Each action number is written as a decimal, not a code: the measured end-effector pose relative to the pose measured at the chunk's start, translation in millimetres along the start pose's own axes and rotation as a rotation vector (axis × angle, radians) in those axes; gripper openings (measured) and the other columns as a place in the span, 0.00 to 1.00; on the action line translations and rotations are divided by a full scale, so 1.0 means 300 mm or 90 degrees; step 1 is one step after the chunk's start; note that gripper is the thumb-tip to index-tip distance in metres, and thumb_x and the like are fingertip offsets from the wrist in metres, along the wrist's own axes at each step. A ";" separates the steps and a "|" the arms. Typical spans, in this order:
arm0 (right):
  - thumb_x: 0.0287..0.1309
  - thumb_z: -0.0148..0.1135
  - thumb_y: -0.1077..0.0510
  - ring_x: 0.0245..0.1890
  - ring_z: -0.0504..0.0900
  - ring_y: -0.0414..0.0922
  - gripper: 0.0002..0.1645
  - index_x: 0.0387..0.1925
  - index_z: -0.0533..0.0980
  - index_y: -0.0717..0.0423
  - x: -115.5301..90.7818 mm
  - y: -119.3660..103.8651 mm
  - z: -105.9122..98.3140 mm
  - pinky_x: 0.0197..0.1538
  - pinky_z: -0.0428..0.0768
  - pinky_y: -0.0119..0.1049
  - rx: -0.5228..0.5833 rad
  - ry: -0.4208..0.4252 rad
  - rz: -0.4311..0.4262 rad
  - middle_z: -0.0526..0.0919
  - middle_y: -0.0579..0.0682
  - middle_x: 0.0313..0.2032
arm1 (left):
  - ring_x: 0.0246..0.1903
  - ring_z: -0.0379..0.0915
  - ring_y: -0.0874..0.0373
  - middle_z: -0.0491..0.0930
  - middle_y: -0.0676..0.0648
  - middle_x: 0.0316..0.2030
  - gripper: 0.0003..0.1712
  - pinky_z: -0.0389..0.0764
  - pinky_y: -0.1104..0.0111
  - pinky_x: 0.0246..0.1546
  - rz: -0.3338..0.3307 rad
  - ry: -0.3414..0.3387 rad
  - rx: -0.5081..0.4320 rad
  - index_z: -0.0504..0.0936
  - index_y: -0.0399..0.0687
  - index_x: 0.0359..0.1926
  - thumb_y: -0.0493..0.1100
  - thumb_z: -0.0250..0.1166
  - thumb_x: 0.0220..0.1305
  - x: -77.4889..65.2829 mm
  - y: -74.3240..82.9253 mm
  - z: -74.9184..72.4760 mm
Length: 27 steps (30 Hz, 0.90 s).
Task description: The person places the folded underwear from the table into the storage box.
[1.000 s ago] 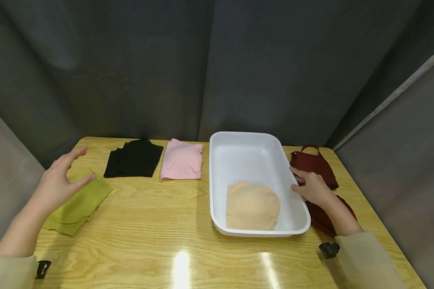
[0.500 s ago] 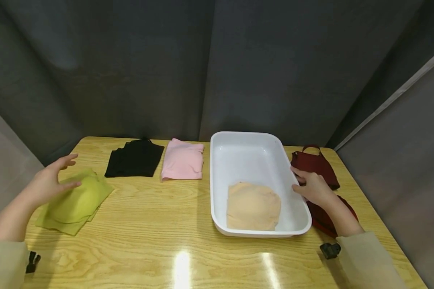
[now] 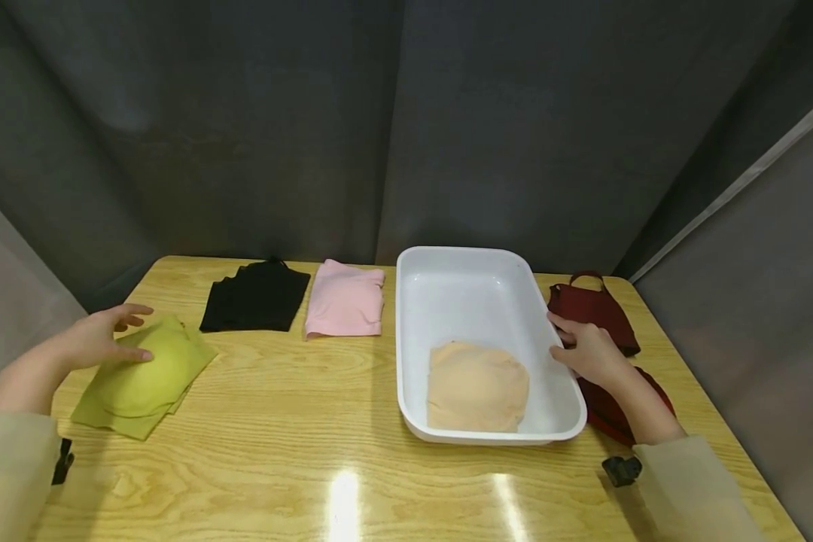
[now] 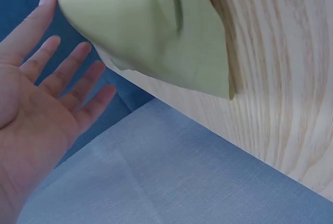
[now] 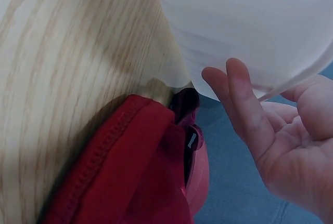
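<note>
A folded yellow-green bra point(image 3: 145, 376) with a rounded cup lies at the table's left. My left hand point(image 3: 95, 339) is over its far left part, thumb and fingers spread apart; the left wrist view shows straight fingers beside the cloth point(image 4: 140, 31), holding nothing. My right hand point(image 3: 591, 354) grips the right rim of a white plastic basin point(image 3: 403, 339). In the right wrist view, fingers point(image 5: 244, 99) lie against the basin's outer wall and the thumb goes over the rim. A folded beige bra point(image 3: 477, 388) lies flat inside the basin, at its near end.
Along the back edge lie a folded black garment point(image 3: 256, 297) and a folded pink one point(image 3: 345, 301). Two dark red garments point(image 3: 592, 312) sit right of the basin, one partly behind my right forearm. Grey curtains point(image 3: 298, 135) hang around the wooden table point(image 3: 257, 444).
My left hand has moved left and lower over the yellow-green bra. The right hand and the basin stay in place, apart from a slight shift of the whole view.
</note>
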State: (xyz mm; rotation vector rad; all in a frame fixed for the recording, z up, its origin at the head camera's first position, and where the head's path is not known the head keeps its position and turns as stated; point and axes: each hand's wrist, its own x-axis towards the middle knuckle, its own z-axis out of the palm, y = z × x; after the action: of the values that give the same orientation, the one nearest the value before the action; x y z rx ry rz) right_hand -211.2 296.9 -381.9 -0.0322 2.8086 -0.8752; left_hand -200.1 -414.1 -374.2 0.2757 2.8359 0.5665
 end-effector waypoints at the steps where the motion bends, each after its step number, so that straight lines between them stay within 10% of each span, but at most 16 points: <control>1: 0.60 0.59 0.60 0.19 0.76 0.44 0.42 0.72 0.51 0.57 0.001 0.001 0.000 0.27 0.81 0.34 0.000 0.000 0.000 0.66 0.72 0.60 | 0.56 0.57 0.24 0.62 0.22 0.59 0.52 0.66 0.37 0.49 0.001 -0.007 -0.003 0.55 0.31 0.67 0.57 0.69 0.53 0.003 -0.003 -0.001; 27: 0.60 0.59 0.60 0.32 0.82 0.50 0.42 0.71 0.51 0.58 -0.004 -0.006 0.003 0.33 0.84 0.39 -0.006 0.008 0.002 0.65 0.72 0.60 | 0.58 0.52 0.21 0.52 0.16 0.60 0.54 0.68 0.39 0.49 -0.050 -0.109 -0.078 0.45 0.30 0.69 0.57 0.65 0.58 0.023 -0.051 0.023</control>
State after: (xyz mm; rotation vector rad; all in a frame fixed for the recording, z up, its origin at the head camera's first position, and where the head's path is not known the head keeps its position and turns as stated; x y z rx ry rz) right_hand -210.1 294.9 -381.5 -0.0245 2.8239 -0.8655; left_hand -206.9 -424.1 -387.7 0.1797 2.6237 0.6625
